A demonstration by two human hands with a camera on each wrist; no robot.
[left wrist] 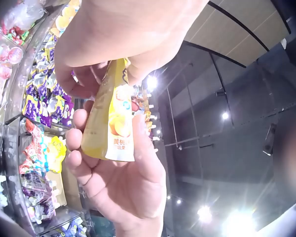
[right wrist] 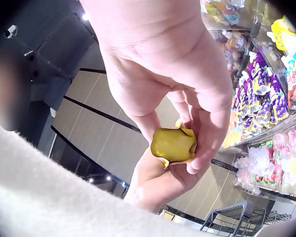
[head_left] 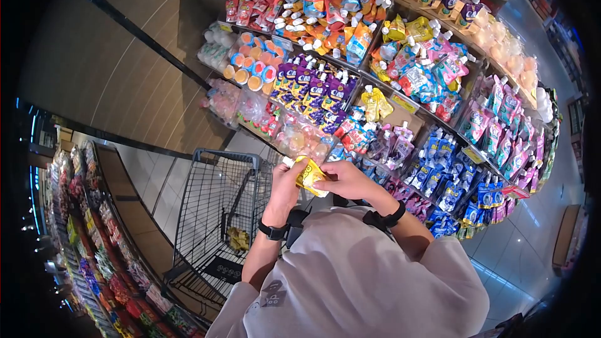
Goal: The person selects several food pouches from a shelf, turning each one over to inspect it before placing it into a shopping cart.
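Observation:
Both hands hold a yellow jelly drink pouch (head_left: 309,177) in front of the chest, its white cap toward the upper left in the head view. My left hand (head_left: 285,183) grips the spout end. At the other end, my right hand (head_left: 346,180) pinches the pouch between thumb and fingers. In the left wrist view the pouch (left wrist: 119,123) shows a peach picture and printed characters on its side panel. Its yellow base (right wrist: 173,144) faces the camera in the right wrist view, with fingers of both hands around it.
A wire shopping cart (head_left: 219,178) stands to the left, with a yellow item (head_left: 238,238) inside. Ahead, tiered bins hold purple pouches (head_left: 313,87), blue pouches (head_left: 438,163) and yellow pouches (head_left: 375,103). Another stocked shelf (head_left: 106,238) runs along the far left.

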